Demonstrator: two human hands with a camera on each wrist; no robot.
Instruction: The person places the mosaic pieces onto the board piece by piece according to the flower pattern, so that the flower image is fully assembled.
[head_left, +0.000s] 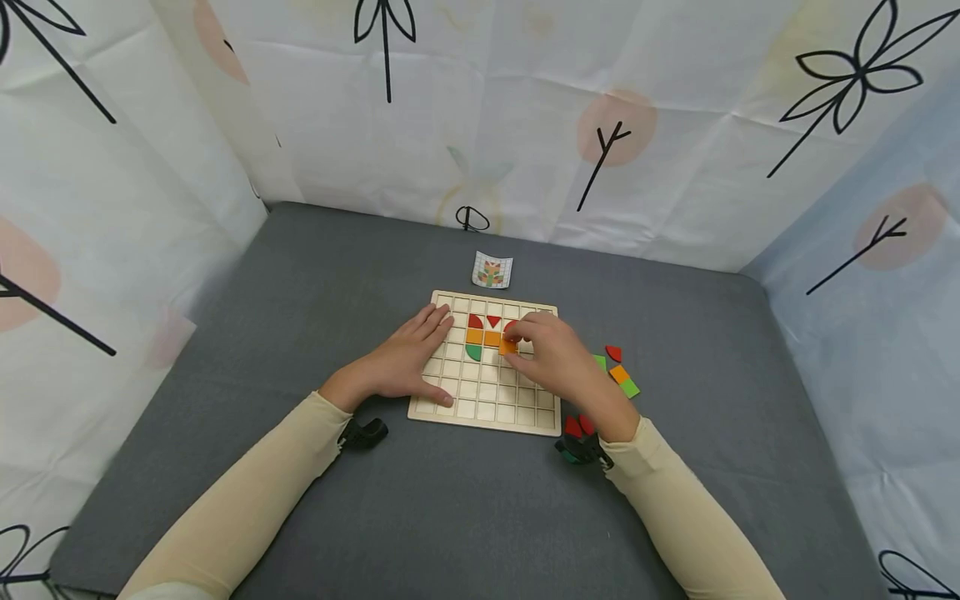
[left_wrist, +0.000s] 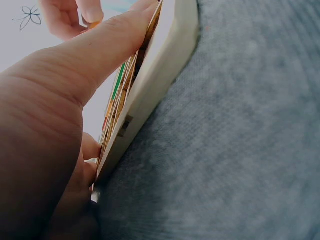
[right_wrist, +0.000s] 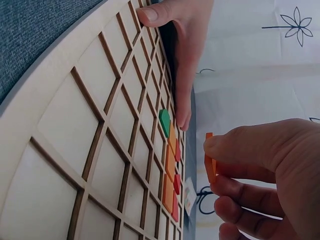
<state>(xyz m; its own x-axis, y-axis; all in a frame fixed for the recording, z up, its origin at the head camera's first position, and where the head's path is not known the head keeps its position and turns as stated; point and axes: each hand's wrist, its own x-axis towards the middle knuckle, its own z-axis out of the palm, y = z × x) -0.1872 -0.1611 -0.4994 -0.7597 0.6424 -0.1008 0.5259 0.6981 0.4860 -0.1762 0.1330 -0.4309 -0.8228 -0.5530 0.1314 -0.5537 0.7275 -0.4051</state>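
A wooden grid board [head_left: 465, 410] lies on the table. My right hand [head_left: 553, 354] is over its right half, pinching an orange tile [right_wrist: 209, 159] between thumb and fingertips, raised off the board in the right wrist view. Spread along the left side of the board, my left hand [head_left: 405, 354] rests with its thumb on the near part and its fingers on the far part. In the grid sit red pieces, among them a red triangle [head_left: 492, 321], a row of orange squares [head_left: 474, 336] and a green rounded piece [head_left: 473, 352].
Behind the board lies a small pattern card [head_left: 492, 271]. Loose pieces are to the right: a red piece [head_left: 613, 352], an orange square [head_left: 618, 373] and a light green piece [head_left: 629, 387]. More red pieces [head_left: 573, 427] lie by my right wrist. Printed cloth walls [head_left: 510, 108] border the grey table [head_left: 465, 517].
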